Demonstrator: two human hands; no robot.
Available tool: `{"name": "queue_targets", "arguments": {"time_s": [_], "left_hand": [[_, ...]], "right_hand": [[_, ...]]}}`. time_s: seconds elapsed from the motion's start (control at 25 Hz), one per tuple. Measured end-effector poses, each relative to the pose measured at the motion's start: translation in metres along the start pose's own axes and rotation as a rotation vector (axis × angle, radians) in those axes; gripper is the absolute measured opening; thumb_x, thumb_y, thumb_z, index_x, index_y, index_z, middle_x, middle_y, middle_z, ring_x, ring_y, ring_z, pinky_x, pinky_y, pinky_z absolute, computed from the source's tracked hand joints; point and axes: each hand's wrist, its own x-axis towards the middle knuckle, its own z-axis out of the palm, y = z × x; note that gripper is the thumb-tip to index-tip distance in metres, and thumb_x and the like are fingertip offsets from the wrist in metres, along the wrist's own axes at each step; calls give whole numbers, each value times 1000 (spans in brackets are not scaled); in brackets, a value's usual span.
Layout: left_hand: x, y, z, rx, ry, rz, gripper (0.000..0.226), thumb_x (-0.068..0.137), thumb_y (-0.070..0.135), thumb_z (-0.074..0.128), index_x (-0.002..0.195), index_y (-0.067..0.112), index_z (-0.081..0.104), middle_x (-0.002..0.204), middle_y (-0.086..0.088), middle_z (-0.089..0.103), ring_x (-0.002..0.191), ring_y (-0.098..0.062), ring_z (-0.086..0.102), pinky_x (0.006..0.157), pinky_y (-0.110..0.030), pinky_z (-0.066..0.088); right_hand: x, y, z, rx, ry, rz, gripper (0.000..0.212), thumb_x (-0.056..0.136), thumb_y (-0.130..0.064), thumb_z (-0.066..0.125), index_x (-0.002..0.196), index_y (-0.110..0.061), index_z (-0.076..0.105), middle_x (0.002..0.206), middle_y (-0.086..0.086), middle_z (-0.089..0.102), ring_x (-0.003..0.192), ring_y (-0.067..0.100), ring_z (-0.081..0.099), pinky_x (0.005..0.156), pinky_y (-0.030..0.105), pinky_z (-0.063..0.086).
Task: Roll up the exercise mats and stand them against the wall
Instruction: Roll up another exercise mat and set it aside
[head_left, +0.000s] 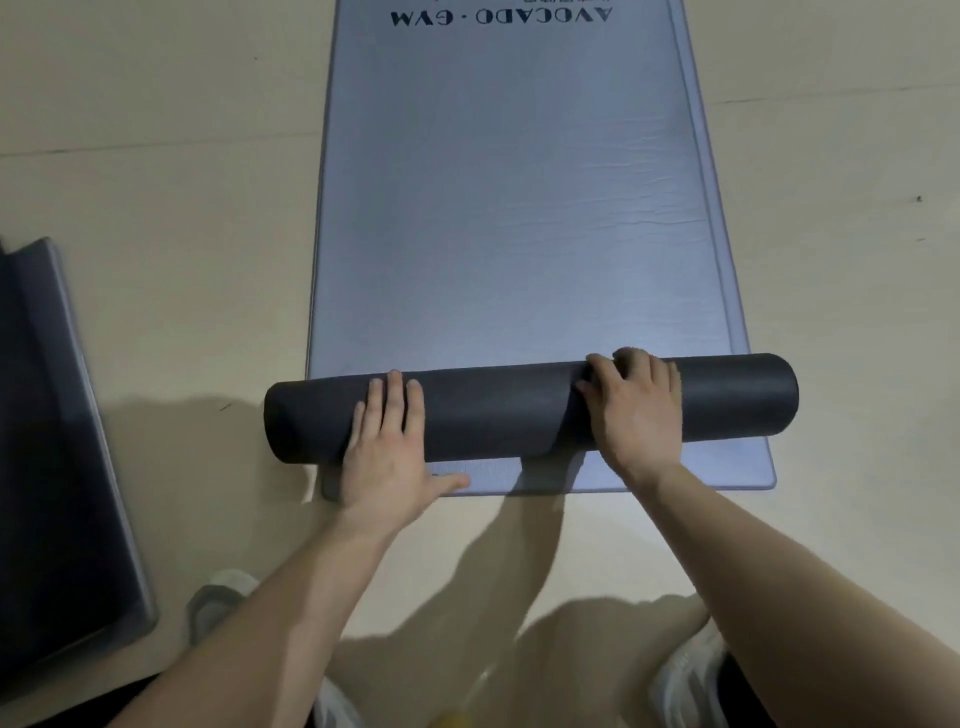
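A grey-blue exercise mat (509, 208) printed "AVOCADO · GYM" lies flat on the floor, running away from me. Across its near end lies a dark grey rolled mat (493, 415), wider than the flat one, with a loose flap edge showing near its middle. The flat mat's near edge still shows on my side of the roll. My left hand (389, 441) lies flat over the left part of the roll, fingers straight, thumb down on the blue mat. Over the right part, my right hand (636, 410) curls its fingers around the top of the roll.
Another dark grey mat (57, 441) lies flat on the beige floor (182, 208) at the left edge. My feet in white shoes (691, 670) are close below the roll. No wall is in view.
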Motion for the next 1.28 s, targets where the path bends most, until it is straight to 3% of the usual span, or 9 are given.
{"name": "queue_targets", "arguments": {"time_s": [0.12,0.2,0.4,0.6,0.76,0.92,1.0,1.12,1.28], "left_hand": [[41,-15,3,60,-151,73,141,63,85,67,161,9,0,170,-12,2,157,-29,1,126,-42,2],[66,-23,-6,58,-143,117,139,62,83,69,161,11,3,170,-8,8,156,-26,9,126,-40,6],[73,-26,-40,-192,-106,195,99,62,64,82,146,28,43,141,5,50,126,-21,51,112,-36,33],[37,-19,-48,-275,-479,152,93,58,55,90,140,34,52,131,8,59,115,-19,58,97,-36,48],[54,-30,-61,-425,-666,42,84,61,49,91,137,37,59,132,10,64,111,-15,60,97,-33,48],[29,-13,-53,-222,-15,22,51,82,49,74,128,29,63,129,5,62,117,-28,58,96,-43,46],[8,3,-32,-92,177,48,74,81,56,72,141,16,55,149,-9,51,135,-37,48,107,-49,42],[46,0,-22,41,-126,101,137,65,79,71,161,11,2,170,-12,1,157,-32,1,127,-45,7],[101,-20,-28,32,-135,189,141,56,76,79,160,17,5,168,-7,11,154,-28,13,125,-41,8]], "right_hand": [[-8,14,26,-227,-82,-230,115,68,-75,68,161,-23,25,162,20,30,152,43,24,120,60,-1],[28,20,23,-301,-110,-264,130,55,-59,88,160,-27,17,160,17,34,149,39,28,120,59,10],[60,10,-19,-263,-274,-288,109,60,-62,80,153,-39,28,140,2,52,130,29,50,115,48,33],[9,7,-37,-189,-541,-275,104,63,-56,80,154,-40,33,137,-5,56,124,24,57,111,43,41],[-75,17,-11,-84,-48,-285,62,83,-28,79,138,-25,50,151,10,52,140,38,49,117,48,37],[-44,7,-4,-148,-176,-226,91,87,-71,60,155,-22,24,173,13,9,160,36,6,127,59,7],[4,-1,-19,-175,-222,-220,102,84,-80,56,158,-19,21,173,14,2,160,36,-1,126,61,3],[32,-4,-20,-231,-168,-243,105,83,-81,54,162,-21,19,172,19,6,159,38,2,124,65,4],[41,7,12,-395,-103,-276,133,61,-57,88,163,-29,7,167,20,20,154,40,16,117,69,12]]}}
